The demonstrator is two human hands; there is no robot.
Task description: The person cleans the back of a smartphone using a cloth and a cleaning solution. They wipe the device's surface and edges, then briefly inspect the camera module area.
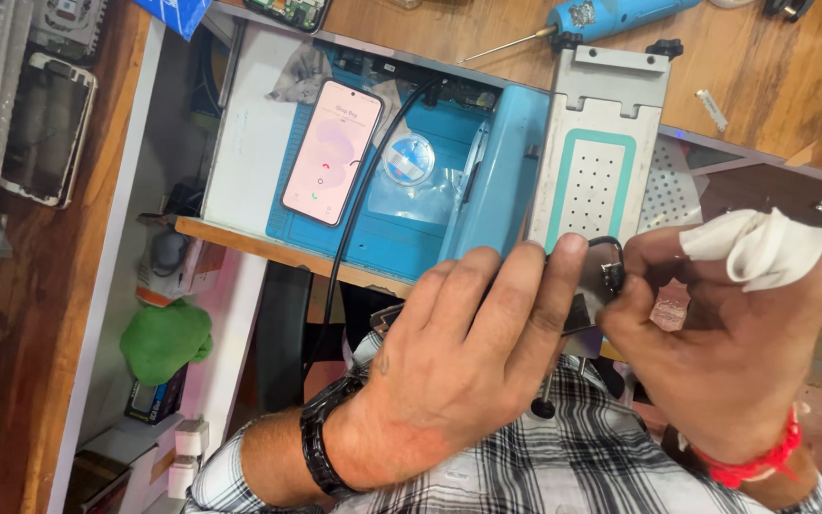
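Note:
My left hand, with a black wristband, grips a small flat metal part from the left, fingers wrapped over its top edge. My right hand, with a red thread at the wrist, pinches the same part's right side and holds a crumpled white cloth between its fingers. Both hands are close above my checked shirt, just in front of a grey metal plate with a teal frame and holes.
A lit phone with a pink screen lies on a blue mat, a black cable running past it. A blue rotary tool rests on the wooden bench. Phone parts sit at far left, a green cloth below.

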